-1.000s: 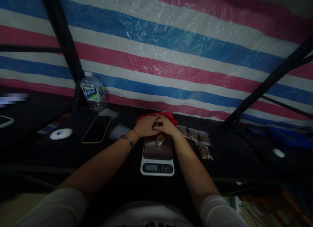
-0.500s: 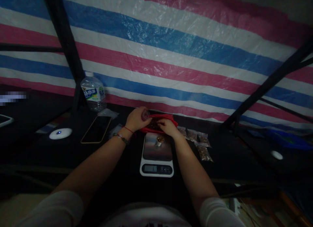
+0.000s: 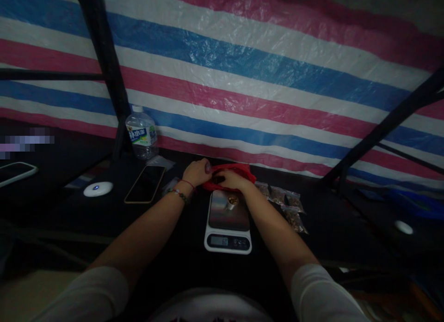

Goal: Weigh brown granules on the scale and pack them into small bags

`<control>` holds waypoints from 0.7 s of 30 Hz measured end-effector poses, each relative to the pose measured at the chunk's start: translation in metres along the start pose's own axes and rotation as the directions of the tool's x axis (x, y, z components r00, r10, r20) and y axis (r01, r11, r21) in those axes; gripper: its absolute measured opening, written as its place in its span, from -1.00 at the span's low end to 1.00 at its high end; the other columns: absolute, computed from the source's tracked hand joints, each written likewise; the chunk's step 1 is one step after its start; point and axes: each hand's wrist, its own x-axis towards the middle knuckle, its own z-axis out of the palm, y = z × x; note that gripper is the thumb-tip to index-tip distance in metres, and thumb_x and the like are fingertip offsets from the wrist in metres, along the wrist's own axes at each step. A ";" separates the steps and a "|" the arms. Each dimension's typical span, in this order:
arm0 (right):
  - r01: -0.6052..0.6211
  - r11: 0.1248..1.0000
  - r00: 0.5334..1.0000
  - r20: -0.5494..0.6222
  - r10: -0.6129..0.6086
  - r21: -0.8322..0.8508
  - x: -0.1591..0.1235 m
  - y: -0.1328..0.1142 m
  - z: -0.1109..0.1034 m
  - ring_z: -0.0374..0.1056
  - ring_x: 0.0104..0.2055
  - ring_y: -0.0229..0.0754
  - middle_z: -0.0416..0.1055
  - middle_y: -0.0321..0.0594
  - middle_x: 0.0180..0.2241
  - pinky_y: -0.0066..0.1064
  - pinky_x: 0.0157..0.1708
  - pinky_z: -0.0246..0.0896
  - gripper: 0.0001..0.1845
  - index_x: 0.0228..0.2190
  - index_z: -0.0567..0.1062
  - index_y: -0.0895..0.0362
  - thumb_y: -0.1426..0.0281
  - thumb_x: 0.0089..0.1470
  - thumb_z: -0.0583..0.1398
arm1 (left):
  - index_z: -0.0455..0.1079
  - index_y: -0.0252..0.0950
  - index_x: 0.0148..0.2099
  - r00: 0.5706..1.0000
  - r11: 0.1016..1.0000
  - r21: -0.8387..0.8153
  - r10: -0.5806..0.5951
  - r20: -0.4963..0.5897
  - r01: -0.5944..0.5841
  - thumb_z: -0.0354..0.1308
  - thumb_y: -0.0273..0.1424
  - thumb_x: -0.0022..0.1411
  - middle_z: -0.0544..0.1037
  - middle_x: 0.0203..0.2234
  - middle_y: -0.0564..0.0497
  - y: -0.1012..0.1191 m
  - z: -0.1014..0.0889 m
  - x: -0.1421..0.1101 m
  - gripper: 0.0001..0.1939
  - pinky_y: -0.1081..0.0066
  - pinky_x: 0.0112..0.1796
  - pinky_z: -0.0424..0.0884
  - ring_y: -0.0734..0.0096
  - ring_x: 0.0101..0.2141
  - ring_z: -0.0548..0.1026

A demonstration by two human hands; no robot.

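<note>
A red plastic bag (image 3: 247, 170) lies at the back of the black table, its mouth spread and dark contents inside. My left hand (image 3: 197, 172) is at the bag's left edge, fingers curled around a small clear, pinkish thing (image 3: 208, 167) whose kind is too dim to make out. Into the bag's mouth reaches my right hand (image 3: 231, 179), bent at the wrist, with its fingertips hidden. Just in front of the bag is a white kitchen scale (image 3: 228, 243), its display lit. On its plate stands a small silvery cup (image 3: 231, 203) holding brown bits.
Several small clear bags (image 3: 293, 218) of brown bits lie right of the scale. To the left are a phone (image 3: 144, 185), a white oval device (image 3: 98, 189) and a large clear bottle (image 3: 143, 136). Striped sheeting (image 3: 243, 100) hangs behind, between dark metal posts (image 3: 110, 68).
My right hand has moved left and deeper into the red bag's mouth. The whole view has shifted slightly, so things appear further right. The cup stays on the scale.
</note>
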 end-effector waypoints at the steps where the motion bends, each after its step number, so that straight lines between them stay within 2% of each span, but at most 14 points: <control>1: -0.016 1.000 1.000 0.022 0.016 -0.002 0.002 -0.001 0.000 0.45 -0.25 -0.16 0.55 -0.23 -0.22 -0.39 -0.20 0.30 -0.66 -0.20 0.57 0.07 0.53 -0.08 0.23 | 0.35 -0.25 -0.17 0.999 1.000 0.006 -0.020 0.036 0.020 0.10 -0.31 0.09 0.56 -0.33 -0.10 -0.001 0.001 0.000 -0.76 0.35 -0.27 0.36 0.17 -0.29 0.53; 4: -0.046 0.997 0.996 0.068 0.050 -0.055 0.003 -0.003 -0.001 0.45 -0.25 -0.17 0.55 -0.22 -0.22 -0.44 -0.21 0.29 -0.65 -0.20 0.56 0.11 0.57 -0.08 0.20 | 0.32 -0.24 -0.11 0.992 0.998 0.026 -0.054 0.112 0.052 0.05 -0.31 0.14 0.56 -0.34 -0.08 -0.003 0.005 0.001 -0.74 0.39 -0.31 0.35 0.21 -0.30 0.54; 8: -0.078 0.974 0.992 0.084 0.098 -0.211 -0.004 -0.003 -0.011 0.43 -0.17 -0.18 0.53 -0.21 -0.18 -0.47 -0.14 0.24 -0.67 -0.21 0.56 0.13 0.58 -0.06 0.19 | 0.31 -0.22 -0.07 0.990 0.996 0.044 -0.077 0.121 0.072 -0.01 -0.32 0.18 0.56 -0.34 -0.11 -0.005 0.007 0.003 -0.74 0.35 -0.32 0.36 0.15 -0.30 0.54; 12: -0.181 0.902 0.972 0.067 0.224 -0.392 -0.013 -0.001 -0.026 0.43 -0.18 -0.17 0.54 -0.23 -0.21 -0.48 -0.14 0.22 -0.70 -0.25 0.58 0.10 0.56 -0.03 0.16 | 0.31 -0.21 -0.07 0.993 0.995 0.027 -0.096 0.063 0.094 0.02 -0.32 0.16 0.57 -0.33 -0.11 -0.006 0.006 0.004 -0.73 0.35 -0.32 0.36 0.13 -0.29 0.54; 14: -0.211 0.884 0.964 0.059 0.258 -0.417 -0.016 -0.001 -0.030 0.43 -0.17 -0.14 0.54 -0.21 -0.20 -0.46 -0.16 0.22 -0.73 -0.23 0.58 0.10 0.48 -0.01 0.18 | 0.31 -0.22 -0.06 0.995 0.995 0.005 -0.099 0.020 0.099 0.02 -0.32 0.16 0.57 -0.32 -0.11 -0.005 0.004 0.003 -0.72 0.35 -0.32 0.36 0.13 -0.29 0.54; 17: -0.198 0.902 0.970 0.055 0.237 -0.384 -0.018 -0.002 -0.029 0.42 -0.15 -0.12 0.51 -0.18 -0.14 -0.46 -0.17 0.23 -0.64 -0.14 0.54 0.09 0.34 -0.05 0.25 | 0.29 -0.22 -0.01 0.995 0.996 -0.048 -0.082 -0.050 0.080 0.03 -0.30 0.17 0.56 -0.27 -0.10 -0.002 0.002 0.000 -0.67 0.35 -0.29 0.36 0.16 -0.26 0.54; 21: -0.149 0.927 0.973 0.118 0.201 -0.344 -0.016 -0.001 -0.020 0.44 -0.21 -0.14 0.53 -0.18 -0.19 -0.48 -0.23 0.25 -0.65 -0.17 0.56 0.11 0.46 -0.08 0.23 | 0.29 -0.25 0.02 0.986 0.991 -0.128 -0.046 -0.160 0.025 0.05 -0.33 0.16 0.54 -0.19 -0.11 0.003 0.000 -0.001 -0.64 0.36 -0.20 0.37 0.20 -0.20 0.52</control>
